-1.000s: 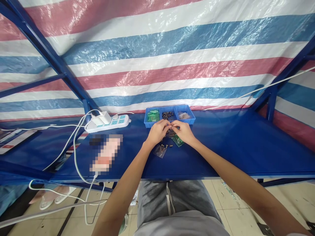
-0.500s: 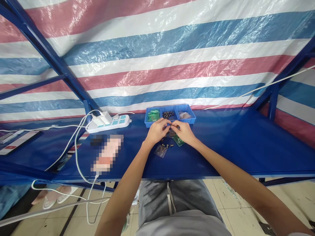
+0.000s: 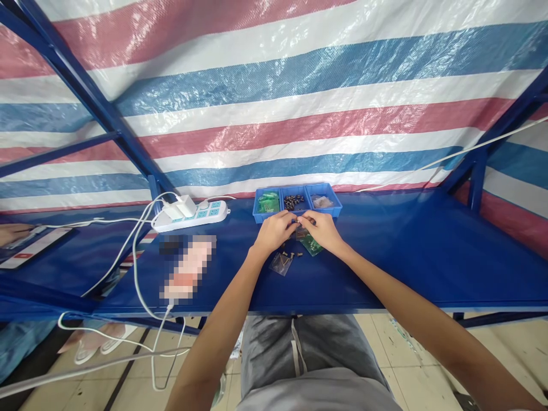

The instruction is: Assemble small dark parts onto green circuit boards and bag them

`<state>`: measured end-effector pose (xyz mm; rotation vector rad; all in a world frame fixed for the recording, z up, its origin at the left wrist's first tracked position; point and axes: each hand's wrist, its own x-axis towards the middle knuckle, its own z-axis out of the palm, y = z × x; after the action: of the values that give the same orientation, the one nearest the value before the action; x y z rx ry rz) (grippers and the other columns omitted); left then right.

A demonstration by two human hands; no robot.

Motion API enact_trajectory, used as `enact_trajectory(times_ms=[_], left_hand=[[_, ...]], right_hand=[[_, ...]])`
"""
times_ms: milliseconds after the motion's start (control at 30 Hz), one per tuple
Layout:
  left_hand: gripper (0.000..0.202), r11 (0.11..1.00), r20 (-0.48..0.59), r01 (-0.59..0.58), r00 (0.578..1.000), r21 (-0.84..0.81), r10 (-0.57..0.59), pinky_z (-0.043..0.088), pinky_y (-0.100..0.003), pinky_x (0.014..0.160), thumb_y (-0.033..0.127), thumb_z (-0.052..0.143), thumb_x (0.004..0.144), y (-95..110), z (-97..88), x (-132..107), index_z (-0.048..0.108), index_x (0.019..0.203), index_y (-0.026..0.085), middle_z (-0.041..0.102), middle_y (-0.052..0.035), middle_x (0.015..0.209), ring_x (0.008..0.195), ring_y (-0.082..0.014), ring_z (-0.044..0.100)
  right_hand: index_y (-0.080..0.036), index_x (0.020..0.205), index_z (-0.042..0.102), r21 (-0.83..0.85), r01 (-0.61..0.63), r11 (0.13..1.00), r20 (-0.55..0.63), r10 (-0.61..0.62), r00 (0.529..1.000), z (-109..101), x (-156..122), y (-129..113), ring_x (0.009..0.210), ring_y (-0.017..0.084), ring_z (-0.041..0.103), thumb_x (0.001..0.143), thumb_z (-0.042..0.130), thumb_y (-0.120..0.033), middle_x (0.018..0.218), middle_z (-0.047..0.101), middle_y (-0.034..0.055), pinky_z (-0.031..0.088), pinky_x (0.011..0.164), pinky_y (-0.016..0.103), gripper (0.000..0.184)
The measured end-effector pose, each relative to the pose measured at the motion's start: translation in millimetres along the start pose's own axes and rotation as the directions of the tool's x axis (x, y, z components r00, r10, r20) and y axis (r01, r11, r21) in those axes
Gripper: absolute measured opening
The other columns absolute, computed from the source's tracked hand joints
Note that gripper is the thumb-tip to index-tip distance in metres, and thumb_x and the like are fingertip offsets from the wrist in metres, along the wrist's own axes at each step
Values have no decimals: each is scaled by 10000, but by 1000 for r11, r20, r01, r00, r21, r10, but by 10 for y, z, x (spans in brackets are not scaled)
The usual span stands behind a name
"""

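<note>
My left hand [image 3: 274,233] and my right hand [image 3: 320,230] meet fingertip to fingertip just in front of the blue compartment tray [image 3: 262,217]. Both are closed in a pinch; whatever lies between the fingers is too small and covered to name. Under my right hand sits a green packet [image 3: 311,245], partly hidden. Below my left hand lies a small clear bag [image 3: 281,264] with slim brass-coloured pieces, and a few loose screw-like pieces [image 3: 292,254] are beside it. The tray holds green packets [image 3: 268,202], dark metal fittings [image 3: 294,202] and clear bags [image 3: 322,201].
A white power strip [image 3: 192,218] with plugged-in chargers and looping white cables [image 3: 133,257] stands left on the blue table [image 3: 411,245]. Nearer is a pixelated pink object [image 3: 190,268]. At far left, another person's hand [image 3: 13,233] is by a tablet-like device [image 3: 36,248].
My hands stay together in nearly the same place, with slight finger movement. Another person's hand has come into view at the far left. The view has shifted slightly.
</note>
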<state>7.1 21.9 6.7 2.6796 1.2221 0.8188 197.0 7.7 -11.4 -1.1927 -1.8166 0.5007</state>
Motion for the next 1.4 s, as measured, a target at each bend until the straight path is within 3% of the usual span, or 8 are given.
enact_trajectory(times_ms=[133,267,533,767,967,1067,1167,1400], left_hand=[[244,1000,12,0,1000,11,-1,462,-269,749,362,494,1011,-3,17,4,687,1040,215,653,-45,917,831,-175,633],[273,998,5,8,1000,-54,-8,472,-279,809,345,459,1027,-12,22,23,691,1018,203,695,-62,978,912,-192,660],[314,976,109,64,993,-207,-42,457,-244,678,300,405,1034,6,-12,19,631,850,185,679,-13,759,622,-131,611],[308,984,20,75,997,-160,-73,460,-237,676,353,400,1043,48,-25,8,631,910,198,682,-15,763,683,-146,649],[221,990,-82,28,996,-137,-40,499,-242,738,263,482,999,64,-49,0,636,1155,233,740,-26,1022,806,-155,697],[235,982,-72,6,997,-191,-20,522,-236,774,187,517,949,49,-18,4,648,1138,237,732,-17,1107,876,-153,704],[240,973,-68,19,997,-231,-36,537,-234,780,169,560,912,24,39,5,650,1124,234,733,-8,1074,884,-152,703],[156,975,-87,64,993,-212,-84,534,-258,816,264,606,926,-14,69,13,658,1068,224,736,-15,1012,888,-169,698]], right_hand=[[-198,931,677,6,39,999,-11,-39,999,-18,5,8,682,176,632,941,513,-278,766,700,13,440,623,265,183],[-199,1050,665,37,134,990,-16,-134,991,-8,-2,2,761,180,657,931,481,-209,865,715,29,465,659,262,219],[-206,963,660,59,136,989,-34,-134,990,18,-4,31,813,195,693,892,540,-184,883,728,37,500,695,275,141],[-208,872,629,53,103,993,-8,-103,995,28,-7,8,745,182,666,899,563,-228,817,702,20,481,659,275,75],[-205,822,611,121,29,992,-9,-28,1000,49,-10,-19,653,165,629,880,583,-280,737,669,2,484,636,278,99],[-205,830,625,159,-26,987,-7,27,1000,54,-15,-10,618,161,621,879,589,-313,740,670,0,491,622,285,124],[-204,843,637,164,-32,986,-15,35,999,65,-23,10,615,164,623,883,590,-331,734,665,1,495,611,286,140],[-208,882,653,98,7,995,11,-8,1000,60,-40,-15,562,156,593,925,568,-374,687,631,-8,465,577,277,191]])
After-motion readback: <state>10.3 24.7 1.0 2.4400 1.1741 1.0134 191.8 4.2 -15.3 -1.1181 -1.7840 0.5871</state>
